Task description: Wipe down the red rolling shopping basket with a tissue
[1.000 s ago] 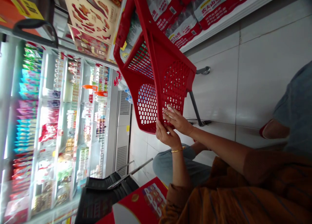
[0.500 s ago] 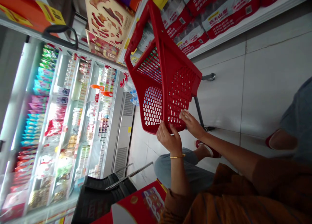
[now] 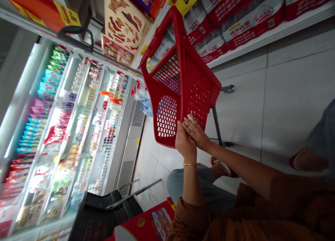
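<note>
In front of me stands a red plastic shopping basket cart (image 3: 199,73) with mesh sides, a red handle and dark legs. Its basket shows no goods in the part I can see into. My left hand (image 3: 185,143), with a gold bangle at the wrist, is by the near rim, fingers outstretched and held together. My right hand (image 3: 196,132) lies against it, its fingers stretched over the left fingertips. The palms are hidden, and I make out nothing held between them. Whether either hand touches the basket, I cannot tell.
Red-labelled packs of bottled water (image 3: 251,24) sit on a low shelf behind the cart. A lit refrigerated display (image 3: 70,129) with packaged goods is at left. Near me are black folding-type furniture (image 3: 104,213) and a red box (image 3: 146,223). Pale floor tiles (image 3: 293,94) extend rightward.
My right hand has moved left from the mesh side to meet my left hand. The left fingers have come off the rim and closed up together. The view has shifted slightly.
</note>
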### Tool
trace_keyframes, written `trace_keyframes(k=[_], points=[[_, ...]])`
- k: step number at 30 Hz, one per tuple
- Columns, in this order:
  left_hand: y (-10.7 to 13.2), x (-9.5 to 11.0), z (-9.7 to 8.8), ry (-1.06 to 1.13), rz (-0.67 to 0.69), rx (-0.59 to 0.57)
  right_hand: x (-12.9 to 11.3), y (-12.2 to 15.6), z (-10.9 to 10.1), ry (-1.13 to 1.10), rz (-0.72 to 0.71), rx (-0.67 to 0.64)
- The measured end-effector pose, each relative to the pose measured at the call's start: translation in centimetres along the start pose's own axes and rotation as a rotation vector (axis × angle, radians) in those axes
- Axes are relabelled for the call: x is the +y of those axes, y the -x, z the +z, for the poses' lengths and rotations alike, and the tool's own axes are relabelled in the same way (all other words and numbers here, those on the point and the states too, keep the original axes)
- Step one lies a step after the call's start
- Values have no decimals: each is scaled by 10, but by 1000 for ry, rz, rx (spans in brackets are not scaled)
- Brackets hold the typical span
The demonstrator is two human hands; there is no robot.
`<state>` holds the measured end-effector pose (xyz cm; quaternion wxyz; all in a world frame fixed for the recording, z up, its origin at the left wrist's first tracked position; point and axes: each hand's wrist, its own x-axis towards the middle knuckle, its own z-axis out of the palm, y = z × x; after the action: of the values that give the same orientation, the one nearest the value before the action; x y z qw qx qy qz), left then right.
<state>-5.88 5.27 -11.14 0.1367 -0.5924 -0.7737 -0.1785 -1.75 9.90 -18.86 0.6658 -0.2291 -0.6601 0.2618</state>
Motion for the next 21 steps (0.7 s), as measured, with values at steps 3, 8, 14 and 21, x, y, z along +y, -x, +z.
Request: trace_keyframes(k=[3, 8, 14, 21], points=[[0, -3, 1, -2, 7, 16, 4, 1, 2, 38, -7, -24], [-1, -9, 3, 4, 34, 32, 8, -2, 3, 72, -37, -55], [-3, -17, 5, 17, 80, 51, 16, -4, 5, 92, -46, -118], [-4, -30, 3, 51, 100, 17, 23, -22, -5, 133, -140, -177]])
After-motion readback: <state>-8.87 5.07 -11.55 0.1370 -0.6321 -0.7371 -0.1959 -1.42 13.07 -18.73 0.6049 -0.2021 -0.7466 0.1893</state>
